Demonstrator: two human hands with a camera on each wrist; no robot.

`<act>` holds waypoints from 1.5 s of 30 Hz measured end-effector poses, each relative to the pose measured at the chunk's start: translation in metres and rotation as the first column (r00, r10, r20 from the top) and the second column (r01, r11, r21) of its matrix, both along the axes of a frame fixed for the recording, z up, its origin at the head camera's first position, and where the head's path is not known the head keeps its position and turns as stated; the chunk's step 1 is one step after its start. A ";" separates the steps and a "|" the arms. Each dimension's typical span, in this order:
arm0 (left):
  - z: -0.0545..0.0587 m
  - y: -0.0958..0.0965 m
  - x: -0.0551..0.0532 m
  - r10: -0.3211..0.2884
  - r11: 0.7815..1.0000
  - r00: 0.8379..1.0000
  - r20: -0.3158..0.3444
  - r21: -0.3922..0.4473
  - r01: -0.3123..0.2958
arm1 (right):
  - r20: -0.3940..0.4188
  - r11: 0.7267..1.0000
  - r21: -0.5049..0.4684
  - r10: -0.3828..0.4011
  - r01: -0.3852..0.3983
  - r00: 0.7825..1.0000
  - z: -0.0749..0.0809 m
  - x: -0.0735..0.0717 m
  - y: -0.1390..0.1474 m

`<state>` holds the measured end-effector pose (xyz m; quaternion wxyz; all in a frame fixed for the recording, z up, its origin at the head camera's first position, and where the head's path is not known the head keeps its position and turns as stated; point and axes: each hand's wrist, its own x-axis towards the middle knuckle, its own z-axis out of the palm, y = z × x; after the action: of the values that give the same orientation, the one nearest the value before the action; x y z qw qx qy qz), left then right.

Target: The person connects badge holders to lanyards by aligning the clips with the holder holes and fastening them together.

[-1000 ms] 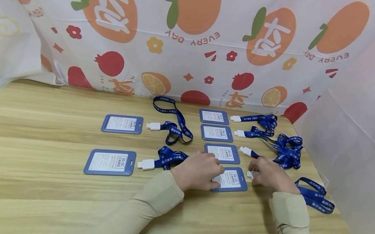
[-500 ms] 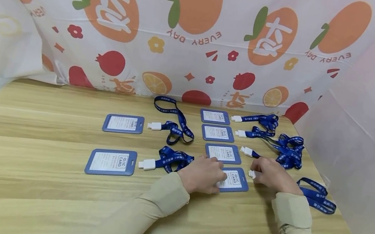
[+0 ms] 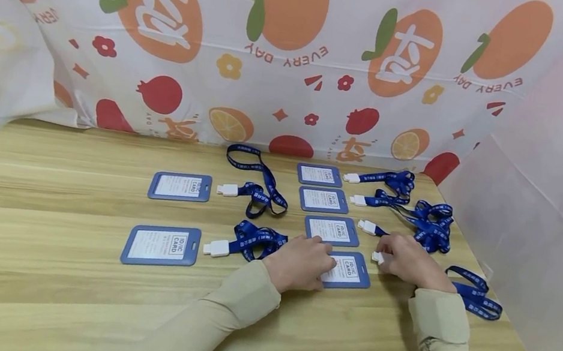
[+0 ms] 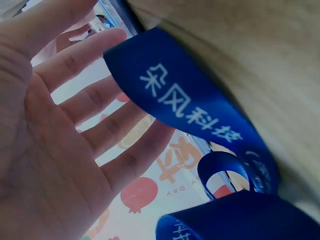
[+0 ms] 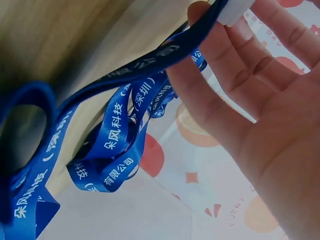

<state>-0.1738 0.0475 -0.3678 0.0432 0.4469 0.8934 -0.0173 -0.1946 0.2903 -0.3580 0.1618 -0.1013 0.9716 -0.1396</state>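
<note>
In the head view, my left hand (image 3: 299, 261) is at the left end of the nearest blue ID card holder (image 3: 349, 269) in the right column, thumb and fingers gripping it and covering part of it. My right hand (image 3: 412, 262) pinches the white clip (image 3: 378, 258) of a blue lanyard (image 3: 476, 294), just right of that holder and apart from it. In the right wrist view, the clip (image 5: 234, 11) shows by the fingertips, its strap (image 5: 145, 65) running back past the hand. A lanyard (image 4: 190, 110) crosses the left wrist view under the left hand.
Several more card holders lie flat: one at left front (image 3: 160, 245), one behind it (image 3: 180, 186), others along the right column (image 3: 324, 199). Beside each is a lanyard with a white clip; some straps (image 3: 433, 222) overlap. A fruit-print cloth (image 3: 271, 95) stands behind the wooden table (image 3: 50, 298).
My left hand has shifted slightly right and uncovered more of the lanyard beside it. The right hand stays nearly in place with the clip. The whole view shifts a little.
</note>
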 end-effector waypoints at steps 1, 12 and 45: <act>0.000 0.000 0.000 0.001 1.000 1.000 -0.001 0.000 -0.001 | 0.002 1.000 0.000 0.001 -0.001 1.000 0.001 0.000 0.000; -0.002 0.000 -0.001 0.015 1.000 1.000 0.001 -0.010 -0.015 | -0.018 1.000 -0.018 0.016 -0.017 1.000 0.003 0.002 0.001; -0.003 0.001 0.000 0.096 0.995 0.993 0.071 0.002 -0.096 | -0.013 0.998 -0.045 0.042 -0.043 0.999 0.002 0.004 0.002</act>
<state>-0.1740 0.0484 -0.3709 0.0746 0.4038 0.9118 0.0030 -0.1906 0.2922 -0.3563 0.1567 -0.1264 0.9668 -0.1573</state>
